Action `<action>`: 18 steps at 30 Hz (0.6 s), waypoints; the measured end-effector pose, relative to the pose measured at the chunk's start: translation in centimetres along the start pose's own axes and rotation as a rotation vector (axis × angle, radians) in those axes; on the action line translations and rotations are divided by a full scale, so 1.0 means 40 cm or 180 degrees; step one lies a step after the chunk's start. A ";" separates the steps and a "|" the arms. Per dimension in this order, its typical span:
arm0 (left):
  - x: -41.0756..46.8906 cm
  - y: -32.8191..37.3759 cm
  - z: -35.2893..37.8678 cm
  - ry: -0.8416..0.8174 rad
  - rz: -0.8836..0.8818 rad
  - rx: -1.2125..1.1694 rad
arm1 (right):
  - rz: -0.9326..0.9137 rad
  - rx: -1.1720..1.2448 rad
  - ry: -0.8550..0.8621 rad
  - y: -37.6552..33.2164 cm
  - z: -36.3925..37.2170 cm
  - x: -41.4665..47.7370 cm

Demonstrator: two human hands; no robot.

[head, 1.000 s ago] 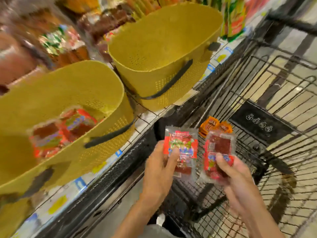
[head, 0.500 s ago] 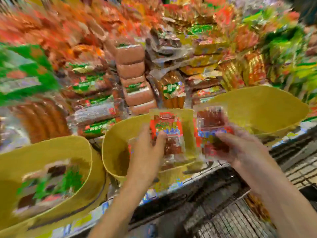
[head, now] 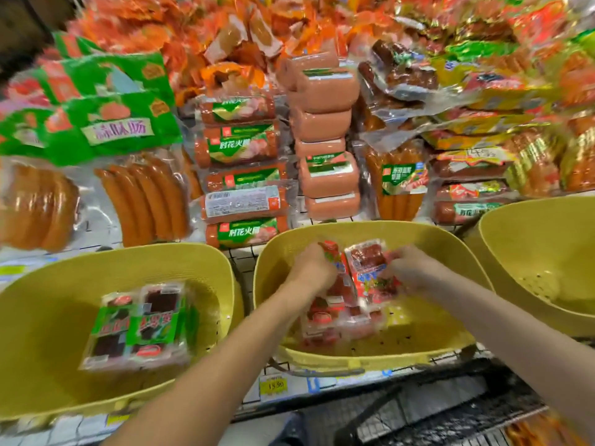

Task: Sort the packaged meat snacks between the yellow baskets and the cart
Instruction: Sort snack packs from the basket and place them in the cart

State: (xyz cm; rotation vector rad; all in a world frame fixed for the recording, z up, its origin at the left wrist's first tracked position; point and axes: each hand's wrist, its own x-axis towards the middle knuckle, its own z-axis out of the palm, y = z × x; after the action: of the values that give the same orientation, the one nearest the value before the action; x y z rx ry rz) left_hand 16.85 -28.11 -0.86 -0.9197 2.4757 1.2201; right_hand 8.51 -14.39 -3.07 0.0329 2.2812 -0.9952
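- The cart (head: 450,410) is seen at the bottom right of the frame, nearest of all. Its dark mesh is blurred, so its contents cannot be told.
- A price tag (head: 276,385) is fixed at lower centre, just under the middle basket (head: 428,329).
- The left basket (head: 42,317) is set at lower left, and green packs (head: 138,323) are laid flat on its bottom.
- A red pile (head: 335,320) is held in the middle basket, and both hands are reaching inside its rim.
- A red pack (head: 331,252) is clasped in the grip of the left hand (head: 309,268), fingers curled over it, and is stood on edge.
- A second pack (head: 367,262) is pinched at its right edge in the grip of the right hand (head: 409,272), face up and tilted. Whether the two packs touch cannot be told through the blur.
- The step in hand is judged to be the laying of both packs on the red pile. Each should be lowered until it rests before the grip is loosened. They should be laid flat, kept off the rim, and red kept with red.
- Of the right basket (head: 521,246), at the right edge, only a bare perforated bottom is shown.
- On the shelf (head: 243,252) behind the baskets, sausages (head: 145,197) and green-labelled ham rolls (head: 241,175) are stacked.
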 end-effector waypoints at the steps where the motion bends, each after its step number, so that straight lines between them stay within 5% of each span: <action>1: 0.004 -0.002 0.001 -0.0022 -0.0032 0.0100 | 0.0041 -0.0090 -0.0011 0.000 0.005 0.004; 7: 0.025 -0.042 0.012 -0.0045 -0.0190 0.0418 | -0.0021 -0.0490 -0.0363 0.007 0.044 0.020; 18: 0.009 -0.079 0.010 0.0282 0.0084 0.1210 | -0.0540 -0.1803 -0.0075 0.011 0.067 0.003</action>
State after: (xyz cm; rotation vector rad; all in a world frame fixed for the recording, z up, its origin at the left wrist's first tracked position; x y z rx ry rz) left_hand 18.52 -29.39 -3.28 -0.8522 2.6637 0.6875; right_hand 9.99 -15.89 -4.77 -0.4124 2.4923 -0.3922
